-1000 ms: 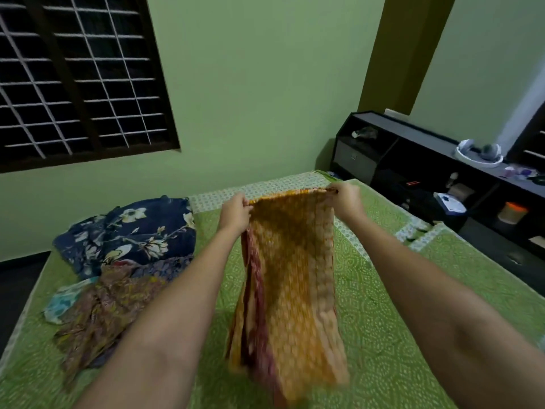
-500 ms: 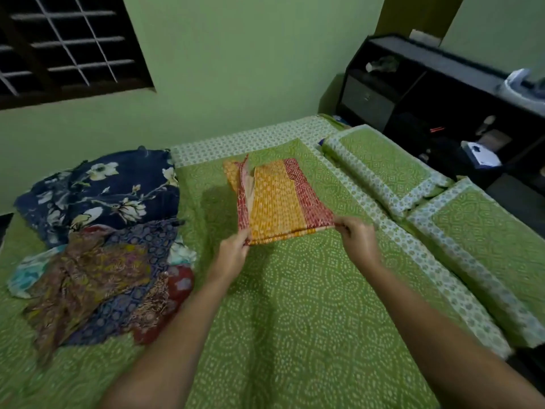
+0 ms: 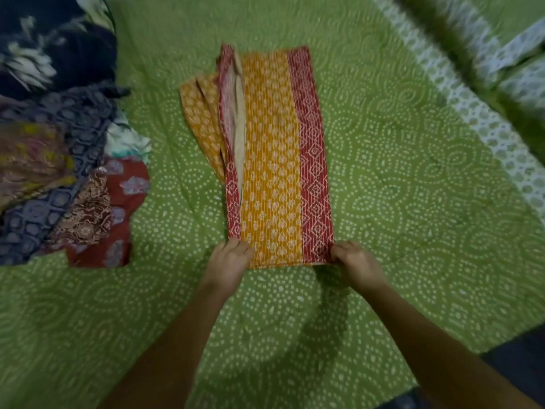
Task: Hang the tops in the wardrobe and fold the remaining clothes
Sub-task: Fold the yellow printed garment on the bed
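Your left hand point(image 3: 228, 262) and right hand point(image 3: 355, 265) sit at the near corners of the orange and red garment point(image 3: 272, 160). Left fingers point(image 3: 236, 246) lie over the near-left corner, loosely curled; pinch or just a press, cannot tell. Right fingers point(image 3: 339, 252) curl round the near-right corner and hold it. The garment lies flat on the green bedspread point(image 3: 413, 202), folded lengthwise into a long strip running away from you, loose layers fanning out on its far-left side. Step looks like folding, mid-way: the long fold is done, the cross fold is not. Next move probably calls for lifting the near edge and carrying it to the far edge, keeping both corners level and tucking in those fanned layers. Further left, a pile of unsorted clothes point(image 3: 59, 172) waits on the bed.
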A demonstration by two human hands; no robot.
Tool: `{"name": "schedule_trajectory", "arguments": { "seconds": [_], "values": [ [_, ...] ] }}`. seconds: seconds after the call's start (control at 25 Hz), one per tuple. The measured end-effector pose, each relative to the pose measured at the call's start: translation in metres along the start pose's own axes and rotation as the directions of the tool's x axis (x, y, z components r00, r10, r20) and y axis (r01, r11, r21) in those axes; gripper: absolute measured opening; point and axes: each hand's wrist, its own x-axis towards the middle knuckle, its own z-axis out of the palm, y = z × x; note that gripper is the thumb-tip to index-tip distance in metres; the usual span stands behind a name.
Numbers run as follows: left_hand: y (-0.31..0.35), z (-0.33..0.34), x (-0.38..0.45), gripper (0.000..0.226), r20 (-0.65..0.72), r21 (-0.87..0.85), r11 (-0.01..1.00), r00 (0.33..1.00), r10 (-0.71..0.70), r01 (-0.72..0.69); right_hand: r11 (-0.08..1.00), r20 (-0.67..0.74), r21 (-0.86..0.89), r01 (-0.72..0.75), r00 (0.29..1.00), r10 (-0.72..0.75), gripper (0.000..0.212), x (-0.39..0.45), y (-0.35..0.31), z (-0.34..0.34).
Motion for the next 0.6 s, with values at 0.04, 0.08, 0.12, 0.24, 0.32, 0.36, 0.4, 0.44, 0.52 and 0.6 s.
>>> {"name": "schedule_trajectory", "arguments": {
  "seconds": [0.04, 0.08, 0.12, 0.24, 0.32, 0.36, 0.4, 0.44, 0.52, 0.6],
  "values": [
    [0.001, -0.008, 0.002, 0.041, 0.001, 0.013, 1.000, 1.000, 0.027, -0.027, 0.999, -0.013, 0.017, 0.035, 0.999, -0.035, 0.025, 0.001, 0.000, -0.009],
    [0.002, -0.016, 0.003, 0.041, -0.006, 0.025, 0.999, 0.999, 0.039, -0.039, 0.998, -0.017, 0.025, 0.063, 0.998, -0.062, 0.020, 0.001, 0.002, -0.014],
    [0.005, -0.021, 0.001, 0.040, 0.000, 0.002, 0.999, 0.999, 0.046, -0.046, 0.996, -0.015, 0.042, 0.078, 0.997, -0.077, 0.014, -0.003, 0.003, -0.022],
    [0.025, -0.035, -0.030, 0.031, 0.124, -0.081, 0.994, 0.989, 0.085, -0.076, 0.993, 0.153, 0.115, 0.035, 0.987, -0.053, 0.013, -0.040, -0.001, -0.033],
    [0.054, -0.028, -0.067, 0.033, 0.353, -0.074, 0.986, 0.921, 0.166, -0.149, 0.985, 0.427, 0.166, -0.050, 0.904, -0.026, 0.008, -0.082, -0.011, -0.024],
    [0.072, -0.025, -0.086, 0.035, 0.468, -0.107, 0.976, 0.857, 0.217, -0.189, 0.979, 0.556, 0.175, -0.103, 0.831, -0.012, 0.005, -0.104, -0.021, -0.016],
    [0.085, -0.022, -0.101, 0.034, 0.556, -0.157, 0.962, 0.785, 0.272, -0.223, 0.977, 0.673, 0.160, -0.142, 0.740, -0.003, 0.009, -0.121, -0.034, -0.010],
    [0.094, -0.011, -0.111, 0.033, 0.615, -0.195, 0.943, 0.715, 0.332, -0.269, 0.982, 0.767, 0.134, -0.133, 0.642, -0.017, 0.017, -0.133, -0.045, -0.003],
    [0.100, 0.009, -0.114, 0.039, 0.599, -0.267, 0.914, 0.690, 0.406, -0.306, 0.992, 0.822, 0.120, -0.045, 0.564, -0.073, 0.027, -0.132, -0.055, 0.003],
    [0.100, 0.018, -0.090, 0.040, 0.469, -0.231, 0.912, 0.783, 0.409, -0.338, 0.984, 0.677, 0.178, 0.019, 0.723, -0.137, 0.031, -0.096, -0.051, 0.000]
  ]
}}
